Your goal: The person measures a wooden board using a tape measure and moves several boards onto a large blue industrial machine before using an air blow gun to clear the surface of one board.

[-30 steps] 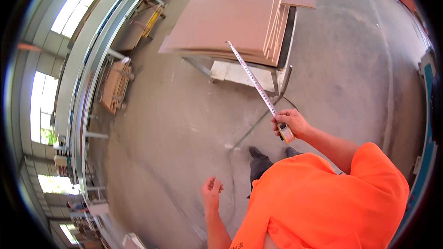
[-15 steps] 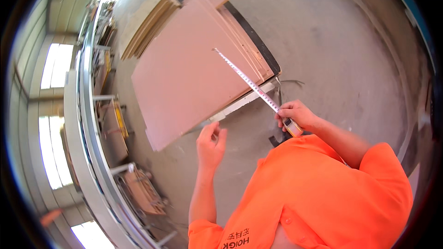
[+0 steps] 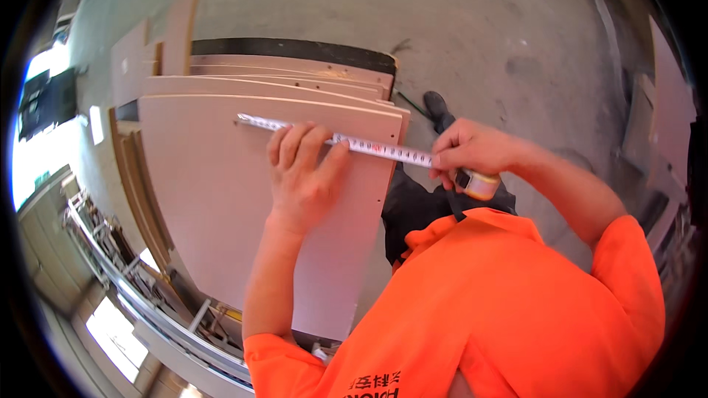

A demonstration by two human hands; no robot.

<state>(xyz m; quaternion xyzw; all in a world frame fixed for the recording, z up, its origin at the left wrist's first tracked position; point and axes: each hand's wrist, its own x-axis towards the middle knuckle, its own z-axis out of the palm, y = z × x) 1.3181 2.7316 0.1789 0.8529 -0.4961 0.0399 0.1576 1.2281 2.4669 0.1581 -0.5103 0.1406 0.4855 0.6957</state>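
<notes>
My right hand [image 3: 476, 149] is closed around a tape measure, its yellow-and-white case [image 3: 481, 186] under the palm and the thumb and fingers at the mouth. The white blade [image 3: 391, 151] runs out leftward over the top pink board [image 3: 214, 184] of a stack. My left hand [image 3: 304, 184] has its fingers curled over the blade partway along, thumb just right of them, gripping it. The blade's tip lies farther left, near a small dark hole in the board. Whether the blade rests flat on the board I cannot tell. Small holes also dot the board's right edge.
Beneath the top board are more boards and a black-edged base [image 3: 295, 48]. Narrow upright pieces [image 3: 182, 26] stand at the stack's far left, with brown boards [image 3: 140, 184] along its left side. A long metal rail [image 3: 177, 332] runs at lower left. Concrete floor [image 3: 472, 44] lies beyond.
My view has turned and moved closer to the stack. My left hand has come up from beside the boards onto the tape blade. The right hand still holds the tape measure, its blade now over the board.
</notes>
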